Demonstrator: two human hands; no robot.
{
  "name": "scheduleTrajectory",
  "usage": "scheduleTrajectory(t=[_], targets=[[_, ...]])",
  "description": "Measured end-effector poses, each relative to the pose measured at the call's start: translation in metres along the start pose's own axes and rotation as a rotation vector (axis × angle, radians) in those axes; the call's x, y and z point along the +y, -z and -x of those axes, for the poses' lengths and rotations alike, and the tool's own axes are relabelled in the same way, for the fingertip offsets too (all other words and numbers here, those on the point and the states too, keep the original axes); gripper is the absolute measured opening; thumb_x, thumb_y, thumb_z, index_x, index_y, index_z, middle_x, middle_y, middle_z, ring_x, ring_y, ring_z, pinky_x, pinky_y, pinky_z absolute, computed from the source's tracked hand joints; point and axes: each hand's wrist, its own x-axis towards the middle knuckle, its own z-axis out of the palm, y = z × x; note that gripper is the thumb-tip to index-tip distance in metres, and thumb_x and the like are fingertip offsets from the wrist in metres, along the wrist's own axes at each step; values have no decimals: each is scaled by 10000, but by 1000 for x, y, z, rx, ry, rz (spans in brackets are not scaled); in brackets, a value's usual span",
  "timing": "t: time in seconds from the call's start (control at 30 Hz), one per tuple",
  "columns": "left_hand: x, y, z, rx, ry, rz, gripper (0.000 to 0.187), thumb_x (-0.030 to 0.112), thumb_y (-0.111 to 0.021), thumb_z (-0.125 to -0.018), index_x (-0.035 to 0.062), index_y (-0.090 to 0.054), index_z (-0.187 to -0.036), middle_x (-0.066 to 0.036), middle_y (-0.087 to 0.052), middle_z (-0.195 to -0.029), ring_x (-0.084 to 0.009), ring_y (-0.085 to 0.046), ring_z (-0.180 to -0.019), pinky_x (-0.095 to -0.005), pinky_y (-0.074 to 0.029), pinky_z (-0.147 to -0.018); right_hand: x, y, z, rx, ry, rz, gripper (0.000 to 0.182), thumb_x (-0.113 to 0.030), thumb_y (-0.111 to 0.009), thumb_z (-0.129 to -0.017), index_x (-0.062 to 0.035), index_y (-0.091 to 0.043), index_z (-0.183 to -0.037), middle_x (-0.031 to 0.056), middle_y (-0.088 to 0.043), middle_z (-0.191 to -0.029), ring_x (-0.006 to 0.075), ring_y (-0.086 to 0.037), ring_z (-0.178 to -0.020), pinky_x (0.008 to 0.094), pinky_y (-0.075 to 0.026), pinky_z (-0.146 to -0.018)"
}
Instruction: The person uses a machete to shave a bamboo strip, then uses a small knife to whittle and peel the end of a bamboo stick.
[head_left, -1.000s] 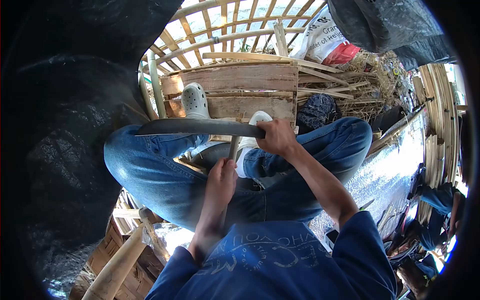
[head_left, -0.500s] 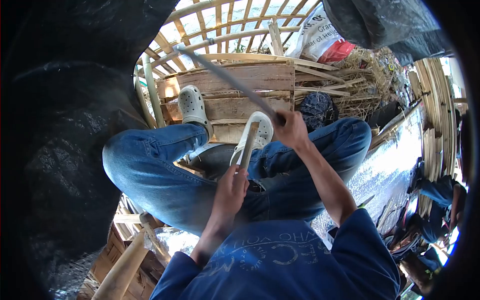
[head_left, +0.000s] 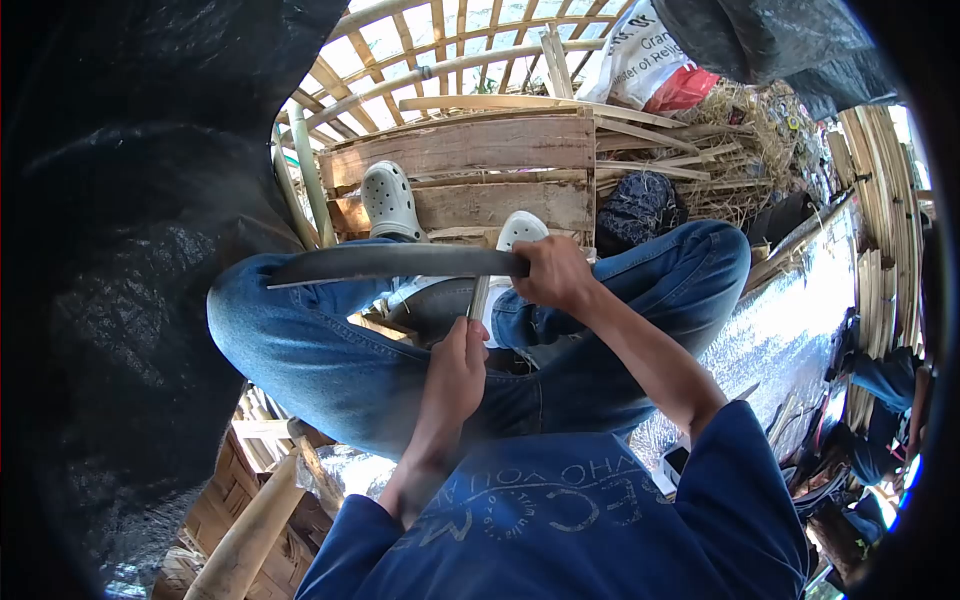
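My right hand [head_left: 558,272] is closed around the handle of a long dark machete [head_left: 390,262]. Its blade lies level, pointing left over my left knee, and crosses the upper end of a split bamboo piece [head_left: 480,298]. That piece is gripped in my left hand [head_left: 458,368] above my lap. The blade hides the bamboo's top end, so I cannot tell whether the two touch. Beyond the blade are my pale clogs [head_left: 390,200].
Wooden planks [head_left: 460,140] lie beyond my feet, with a bamboo lattice [head_left: 420,50] behind. Black plastic sheeting [head_left: 110,250] hangs at left. Bamboo strips and straw [head_left: 730,150] lie at upper right. Another person's leg [head_left: 885,385] shows at far right, beyond a silvery sheet [head_left: 790,330].
The machete has swung down from its raised diagonal to level across the bamboo piece. My right hand has moved slightly left and down, and my left hand has shifted slightly left.
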Motion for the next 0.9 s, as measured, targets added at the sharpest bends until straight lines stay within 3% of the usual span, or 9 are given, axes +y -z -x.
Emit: scheduleTrajectory(t=[0.2, 0.27, 0.4, 0.5, 0.57, 0.67, 0.9], targets=[[0, 1, -4, 29, 47, 83, 302, 226, -402, -972, -29, -496, -841, -60, -439, -590, -122, -428, -542, -291, -370, -523, 5, 3, 0, 38, 15, -28, 118, -149, -627, -641, -69, -637, -726, 163, -609, -632, 355, -610, -613, 422, -501, -587], [4, 7, -3, 66, 103, 174, 297, 226, -405, -971, -26, -498, -843, -47, -442, -601, -111, -428, -560, -286, -369, -526, 6, 10, 10, -125, -15, 10, 206, -196, -636, -634, -95, -665, -811, 167, -634, -679, 343, -634, -678, 425, -514, -649], [5, 5, 0, 109, 48, 211, 289, 218, -409, -971, -25, -500, -844, -33, -447, -611, -97, -429, -582, -285, -372, -530, 18, 11, 11, -50, 5, 12, 162, -191, -658, -643, -99, -664, -776, 161, -630, -665, 337, -635, -673, 420, -519, -632], [14, 14, 3, 147, -9, 96, 274, 201, -402, -971, -21, -495, -840, -68, -454, -601, -136, -449, -557, -297, -379, -535, 16, 12, 16, 29, 111, -66, 67, -120, -630, -641, -73, -614, -686, 149, -585, -582, 343, -598, -563, 404, -486, -519], [11, 18, 1, 190, -116, -57, 252, 184, -393, -970, -14, -484, -844, -112, -457, -591, -200, -465, -529, -318, -379, -528, 16, 9, 16, 22, 115, -69, 66, -122, -629, -642, -75, -614, -686, 149, -585, -582, 343, -597, -563, 405, -486, -521], [14, 18, 2, 189, -109, -109, 238, 177, -386, -969, -9, -474, -849, -141, -454, -587, -255, -472, -515, -339, -378, -519, 19, 0, 11, 13, 102, -66, 69, -128, -626, -643, -76, -614, -686, 152, -586, -585, 346, -597, -571, 408, -488, -531], [8, 20, -1, 205, -69, -120, 223, 167, -387, -967, -3, -477, -854, -136, -456, -583, -264, -481, -514, -357, -383, -519, 25, -5, -9, 40, -49, 35, 99, -151, -625, -650, -86, -640, -724, 165, -621, -653, 349, -615, -622, 416, -500, -586]])
